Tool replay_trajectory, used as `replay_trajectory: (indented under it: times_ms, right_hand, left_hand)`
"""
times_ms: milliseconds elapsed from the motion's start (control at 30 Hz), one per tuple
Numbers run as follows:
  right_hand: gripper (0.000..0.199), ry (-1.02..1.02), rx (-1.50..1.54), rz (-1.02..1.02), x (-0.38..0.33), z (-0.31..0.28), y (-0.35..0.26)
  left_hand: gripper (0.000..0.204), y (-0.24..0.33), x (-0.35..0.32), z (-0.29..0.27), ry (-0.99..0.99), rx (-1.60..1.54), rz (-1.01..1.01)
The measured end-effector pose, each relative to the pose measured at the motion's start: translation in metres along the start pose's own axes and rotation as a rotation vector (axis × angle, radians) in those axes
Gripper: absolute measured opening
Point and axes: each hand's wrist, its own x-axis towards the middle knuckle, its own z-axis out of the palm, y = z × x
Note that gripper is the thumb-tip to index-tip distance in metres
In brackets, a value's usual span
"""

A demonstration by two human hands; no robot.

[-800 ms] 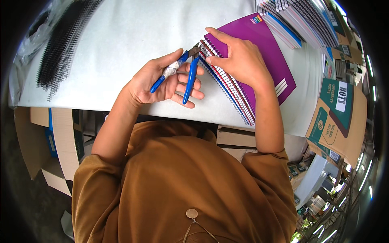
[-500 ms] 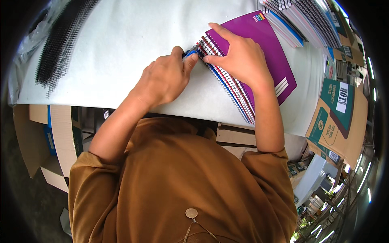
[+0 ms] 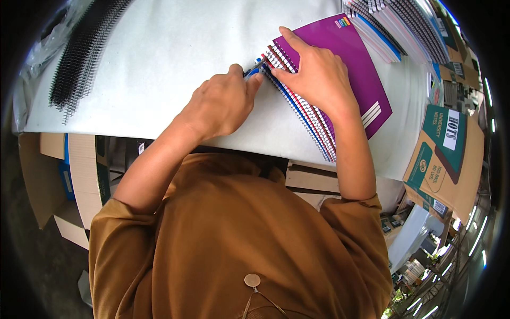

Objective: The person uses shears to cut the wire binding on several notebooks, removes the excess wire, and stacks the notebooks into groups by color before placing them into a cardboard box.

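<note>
A fanned stack of spiral notebooks lies on the white table, the top one a purple notebook (image 3: 365, 74). Their coil spines (image 3: 311, 118) run down the left side in white, red, brown and blue. My left hand (image 3: 220, 106) is closed around blue-handled pliers (image 3: 255, 69), mostly hidden by the fingers. The jaws sit at the upper ends of the coils, where the exact contact is too small to make out. My right hand (image 3: 323, 77) rests over the purple cover and spines, index finger stretched toward the upper edge and thumb reaching toward the pliers.
Black plastic coils (image 3: 85, 58) lie bundled at the table's far left. More spiral notebooks (image 3: 406, 29) are stacked at the far right. A printed cardboard box (image 3: 441, 154) stands beyond the right edge, and open cartons (image 3: 85, 181) stand below the left edge.
My left hand with the pliers has shifted slightly to the right along the coil ends. My right thumb and index finger have moved a little; the stack stays in place.
</note>
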Motion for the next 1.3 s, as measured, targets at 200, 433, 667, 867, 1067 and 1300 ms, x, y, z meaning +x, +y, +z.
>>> replay_trajectory:
  times_ms: [200, 433, 667, 867, 1067, 1300]
  right_hand:
    - [0.072, 0.041, -0.142, 0.002, -0.003, 0.0, -0.012]
    - [0.073, 0.031, -0.119, -0.002, -0.003, 0.002, -0.01]
    - [0.084, 0.047, -0.246, 0.06, -0.006, 0.01, -0.016]
    - [0.083, 0.08, -0.234, -0.018, -0.008, 0.007, -0.016]
    - [0.083, 0.065, -0.185, 0.021, -0.006, 0.01, -0.013]
    - [0.081, 0.071, -0.142, 0.019, -0.004, 0.005, -0.007]
  left_hand:
    - [0.057, -0.023, 0.007, -0.007, -0.503, -1.233, -0.148]
    - [0.053, -0.016, 0.007, -0.015, -0.307, -0.648, -0.103]
    - [0.057, -0.025, 0.011, -0.016, -0.477, -0.739, -0.06]
    - [0.059, -0.036, 0.013, -0.005, -0.674, -1.432, -0.19]
    - [0.049, -0.024, 0.006, -0.013, 0.017, 0.079, 0.325]
    - [0.047, -0.015, 0.008, -0.058, -0.324, -0.014, -0.037]
